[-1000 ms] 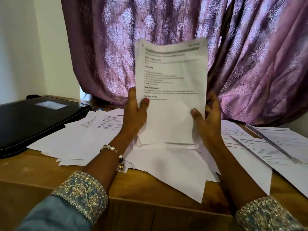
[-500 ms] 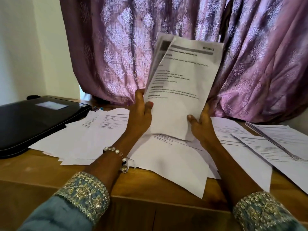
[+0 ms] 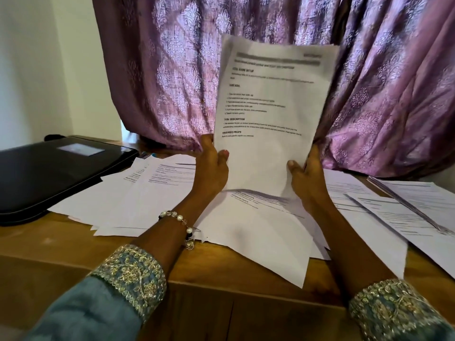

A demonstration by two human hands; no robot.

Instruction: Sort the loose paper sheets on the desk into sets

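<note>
Mid-sort here: left hand (image 3: 211,166) and right hand (image 3: 304,173) both grip the lower edges of an upright stack of sheets (image 3: 268,114) above the bench (image 3: 61,244). Fingers curled round it. Next, probably square it and lay it clear of the loose papers (image 3: 258,232).

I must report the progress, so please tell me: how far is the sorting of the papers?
Done: no finished set is clearly visible. In hand: the left hand and right hand hold a printed white sheet bundle upright. Left: loose white printed sheets lie overlapped at left, centre and right on the brown wooden desk. The job looks early.
</note>
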